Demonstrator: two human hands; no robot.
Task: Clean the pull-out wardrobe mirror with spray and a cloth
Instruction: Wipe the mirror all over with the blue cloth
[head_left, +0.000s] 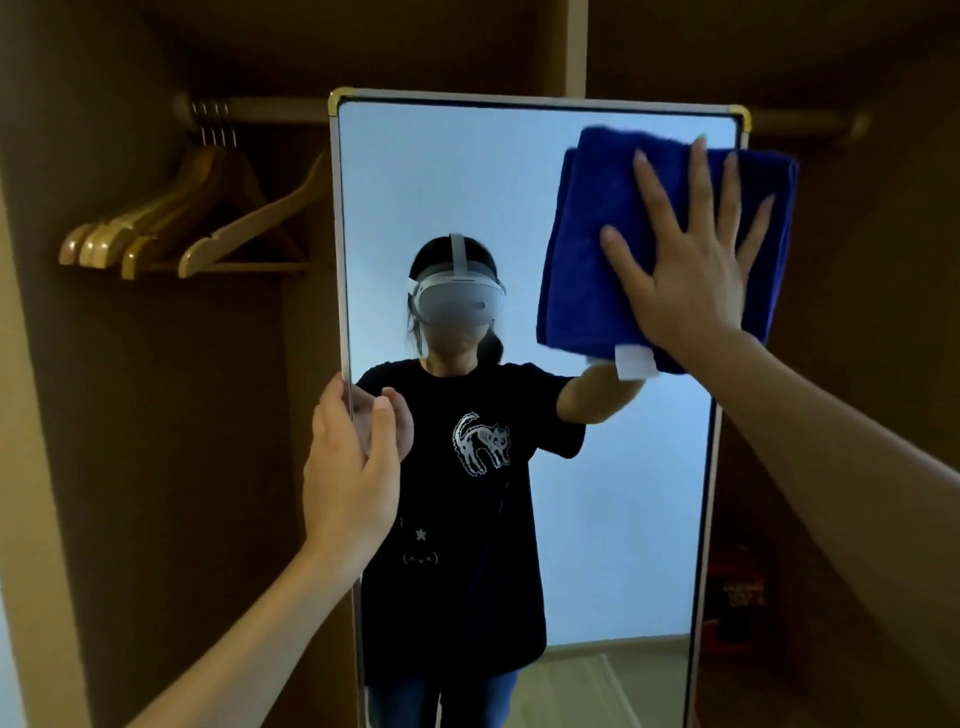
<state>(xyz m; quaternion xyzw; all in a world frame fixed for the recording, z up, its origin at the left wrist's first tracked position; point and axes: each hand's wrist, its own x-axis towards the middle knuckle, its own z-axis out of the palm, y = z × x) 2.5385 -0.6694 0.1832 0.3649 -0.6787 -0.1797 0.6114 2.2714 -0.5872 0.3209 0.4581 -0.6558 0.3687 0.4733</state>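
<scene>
The tall pull-out mirror (467, 182) with a silver frame and gold corner caps stands upright in the middle of the wardrobe. A folded blue cloth (587, 234) with a white label lies flat against the glass near the mirror's upper right corner. My right hand (691, 260) presses on the cloth with fingers spread wide. My left hand (348, 467) grips the mirror's left edge at mid-height, thumb on the glass. No spray bottle is in view. The glass reflects a person in a headset and black T-shirt.
Several wooden hangers (171, 234) hang on a rail (260, 106) to the left of the mirror. Brown wardrobe walls (130, 467) enclose both sides. Something red (737, 597) sits low on the wardrobe floor behind the mirror's right edge.
</scene>
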